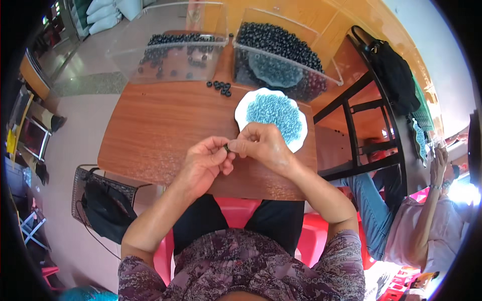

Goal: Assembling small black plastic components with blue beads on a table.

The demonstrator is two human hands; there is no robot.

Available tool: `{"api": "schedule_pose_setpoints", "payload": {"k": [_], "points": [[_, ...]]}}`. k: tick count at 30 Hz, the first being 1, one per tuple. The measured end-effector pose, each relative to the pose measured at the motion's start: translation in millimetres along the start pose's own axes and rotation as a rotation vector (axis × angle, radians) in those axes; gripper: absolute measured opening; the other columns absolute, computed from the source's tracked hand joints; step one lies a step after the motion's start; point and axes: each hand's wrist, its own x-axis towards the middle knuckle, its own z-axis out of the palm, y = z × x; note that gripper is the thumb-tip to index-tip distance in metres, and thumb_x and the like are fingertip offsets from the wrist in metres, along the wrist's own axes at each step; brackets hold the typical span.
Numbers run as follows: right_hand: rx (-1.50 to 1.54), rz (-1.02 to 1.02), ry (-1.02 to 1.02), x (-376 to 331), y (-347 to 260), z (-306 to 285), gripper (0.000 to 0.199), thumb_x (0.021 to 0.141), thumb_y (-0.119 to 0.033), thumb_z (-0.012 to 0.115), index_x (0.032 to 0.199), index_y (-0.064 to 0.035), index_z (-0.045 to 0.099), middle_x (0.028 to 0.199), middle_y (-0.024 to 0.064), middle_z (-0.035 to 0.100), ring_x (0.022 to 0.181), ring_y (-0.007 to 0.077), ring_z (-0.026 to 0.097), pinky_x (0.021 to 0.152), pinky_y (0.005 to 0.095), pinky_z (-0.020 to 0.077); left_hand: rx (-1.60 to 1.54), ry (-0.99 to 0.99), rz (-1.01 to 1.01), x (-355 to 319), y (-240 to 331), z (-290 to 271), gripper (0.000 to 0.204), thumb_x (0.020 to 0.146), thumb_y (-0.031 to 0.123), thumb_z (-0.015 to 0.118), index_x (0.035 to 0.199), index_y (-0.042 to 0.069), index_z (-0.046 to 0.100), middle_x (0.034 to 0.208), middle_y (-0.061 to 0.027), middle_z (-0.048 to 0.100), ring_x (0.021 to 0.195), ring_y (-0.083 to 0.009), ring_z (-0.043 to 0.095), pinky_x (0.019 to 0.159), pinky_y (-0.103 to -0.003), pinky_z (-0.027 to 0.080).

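My two hands meet above the front half of the brown wooden table. Between the thumb and fingers of my left hand [201, 168] is a small, round black part [227, 148], mostly covered by the fingertips. My right hand [266, 146] is closed in a pinch right against that part; what its fingertips hold, if anything, is hidden. Just beyond the right hand stands a white scalloped plate [241, 109] heaped with tiny light-blue pieces [271, 108]. Several loose black round parts [219, 86] lie on the table to the left of the plate.
Two clear plastic bins stand along the far edge: the left bin [218, 57] holds scattered black parts, the right bin [321, 75] many more. A black-framed table [369, 165] with a black bag [391, 70] is at right, where another person [427, 220] sits. A chair [83, 193] bearing a dark bag stands left.
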Motion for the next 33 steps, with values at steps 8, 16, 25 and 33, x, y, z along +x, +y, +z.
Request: {"api": "schedule_pose_setpoints", "payload": {"k": [8,16,25,33], "points": [[-0.157,-0.373,0.543,42,-58,-107,0.01,0.073,-0.007,0.061,0.08,0.0002,0.063,0.073,0.0024,0.062,0.064,0.0063,0.052,0.055,0.02,0.0391,-0.007,-0.025,-0.042,11,-1,-11,0.017,0.083,0.008,0.06,0.096,0.0,0.052,0.075,-0.009,0.055,0.061,-0.0159,0.05,0.059,-0.031,0.041],[-0.777,-0.349,0.315,182,-31,-178,0.013,0.067,0.0,0.061,0.08,-0.0001,0.065,0.067,0.0068,0.063,0.061,0.0115,0.056,0.053,0.0234,0.0443,-0.085,-0.078,-0.065,19,-1,-14,0.017,0.083,0.008,0.06,0.096,-0.002,0.053,0.08,-0.011,0.058,0.063,-0.0176,0.053,0.063,-0.034,0.045],[-0.843,-0.026,0.147,210,-19,-200,0.015,0.061,0.007,0.056,0.072,0.0008,0.065,0.055,0.0084,0.058,0.047,0.0145,0.053,0.043,0.0277,0.0423,-0.057,-0.036,-0.092,18,-1,-13,0.015,0.082,0.007,0.06,0.093,-0.001,0.052,0.077,-0.0126,0.056,0.063,-0.0184,0.051,0.061,-0.036,0.041],[-0.785,-0.005,0.12,218,6,-220,0.016,0.059,0.009,0.059,0.072,0.0008,0.064,0.056,0.0086,0.059,0.047,0.0144,0.053,0.043,0.0283,0.0418,-0.089,-0.084,-0.086,19,-3,-17,0.017,0.083,0.008,0.059,0.094,-0.004,0.053,0.081,-0.0141,0.059,0.067,-0.0209,0.058,0.065,-0.034,0.047]]}}
